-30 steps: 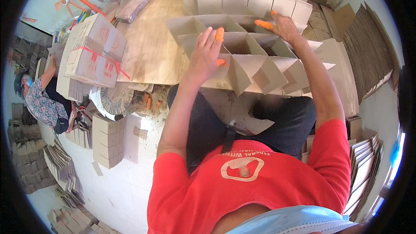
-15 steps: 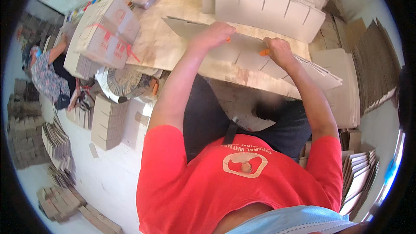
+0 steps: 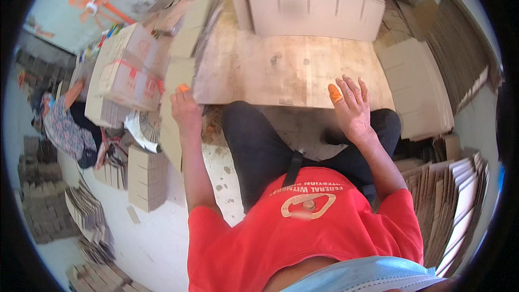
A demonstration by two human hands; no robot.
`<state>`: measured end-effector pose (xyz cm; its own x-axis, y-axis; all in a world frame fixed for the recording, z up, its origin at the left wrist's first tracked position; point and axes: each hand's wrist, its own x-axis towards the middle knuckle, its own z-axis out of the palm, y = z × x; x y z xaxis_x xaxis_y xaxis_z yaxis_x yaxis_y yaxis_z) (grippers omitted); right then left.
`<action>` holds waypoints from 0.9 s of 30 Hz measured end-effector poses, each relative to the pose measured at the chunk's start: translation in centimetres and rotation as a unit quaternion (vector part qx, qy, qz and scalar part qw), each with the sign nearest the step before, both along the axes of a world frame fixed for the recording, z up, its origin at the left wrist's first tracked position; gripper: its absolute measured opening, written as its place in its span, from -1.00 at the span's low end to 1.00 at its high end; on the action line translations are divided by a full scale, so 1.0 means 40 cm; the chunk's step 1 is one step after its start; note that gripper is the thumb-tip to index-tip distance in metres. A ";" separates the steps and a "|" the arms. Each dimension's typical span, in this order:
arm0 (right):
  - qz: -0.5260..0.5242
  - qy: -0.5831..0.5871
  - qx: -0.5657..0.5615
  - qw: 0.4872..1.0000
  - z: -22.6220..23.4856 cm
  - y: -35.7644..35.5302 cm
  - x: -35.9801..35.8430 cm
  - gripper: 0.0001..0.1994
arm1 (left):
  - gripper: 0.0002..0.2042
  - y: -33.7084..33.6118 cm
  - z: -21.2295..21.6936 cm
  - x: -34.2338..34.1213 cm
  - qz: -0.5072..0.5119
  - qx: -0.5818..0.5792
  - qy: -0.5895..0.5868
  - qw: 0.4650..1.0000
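Head view: a flattened cardboard piece (image 3: 174,113) is held edge-on at the left rim of the tabletop (image 3: 286,73), hanging down beside the person's left knee. It is gripped by the left hand (image 3: 186,111), whose fingers are closed around its upper part, an orange finger cot showing at one fingertip. The piece is judged to be light and fairly stiff along its flutes but easily bent or creased across them; its surface looks dry and not slippery, so a pinch near an edge or a flat palm under the sheet would be enough, with care not to crush the thin edge. The picture is blurred there, so the exact fold of the piece cannot be told.

The right hand (image 3: 352,109) is raised over the near right edge of the tabletop, fingers spread and holding nothing, an orange cot on one finger.

The tabletop is a worn, pale wooden board. At its far side a stack of slotted cardboard sheets (image 3: 316,13) is laid. Flat cardboard stacks (image 3: 419,89) are piled to the right, tied cartons (image 3: 127,73) to the left, and more bundles on the floor (image 3: 146,238). Another person (image 3: 65,130) is seated low at the left, and an orange fan (image 3: 92,2) is seen beyond
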<state>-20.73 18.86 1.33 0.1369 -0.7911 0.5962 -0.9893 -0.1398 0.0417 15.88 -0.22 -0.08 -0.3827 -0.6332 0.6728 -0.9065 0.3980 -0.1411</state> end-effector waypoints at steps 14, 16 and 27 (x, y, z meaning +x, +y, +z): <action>-0.496 0.018 0.109 0.861 -0.099 0.304 -0.656 -0.56 | -0.49 -0.175 -0.203 -0.054 0.068 0.220 -0.067 0.971; -0.561 -0.001 0.152 0.814 -0.074 0.293 -0.710 -0.48 | -0.53 -0.188 -0.181 -0.145 0.032 0.221 -0.068 0.972; -0.509 -0.185 0.200 0.817 -0.050 0.327 -0.972 -0.40 | -0.69 -0.266 -0.067 -0.736 -0.306 0.227 0.049 0.923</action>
<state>-59.60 31.93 -0.68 -0.8439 -0.5241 0.1144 -0.5359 0.8336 -0.1337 -13.57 -10.84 -2.75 -0.7136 -0.5443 0.4411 -0.4923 0.8375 0.2370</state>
